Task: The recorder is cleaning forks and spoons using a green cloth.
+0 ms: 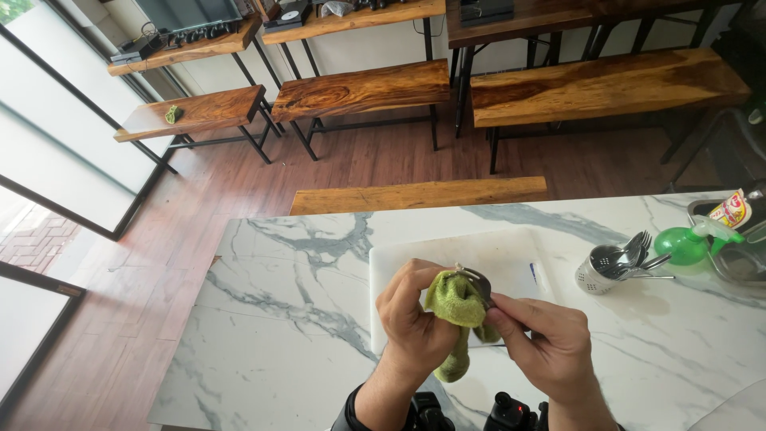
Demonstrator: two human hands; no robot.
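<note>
Item: metal fork [477,281], one piece, held above the near middle of the desk [271,319], over a white cutting board [511,255]. Rigid, thin, light by the look of it; smooth metal, likely slippery when wet. Tines are the sharp end; the handle is the safer place to grip.

Green cloth [456,311]: soft, limp terry, bunched round the fork's head, a tail hanging below. Light, gives under the fingers, should grip the metal well.

Left hand [415,315]: closed round the cloth and the fork's head. Right hand [546,343]: fingers pinched on the fork's handle. Both hands close together, joined by the fork.

Nearby: white perforated cutlery holder [589,279] with spoons and forks, toward the right edge; green spray bottle [688,243] beside it; sink [738,259] at the far right corner.

Beyond the desk: wooden benches [359,89], wood floor.
</note>
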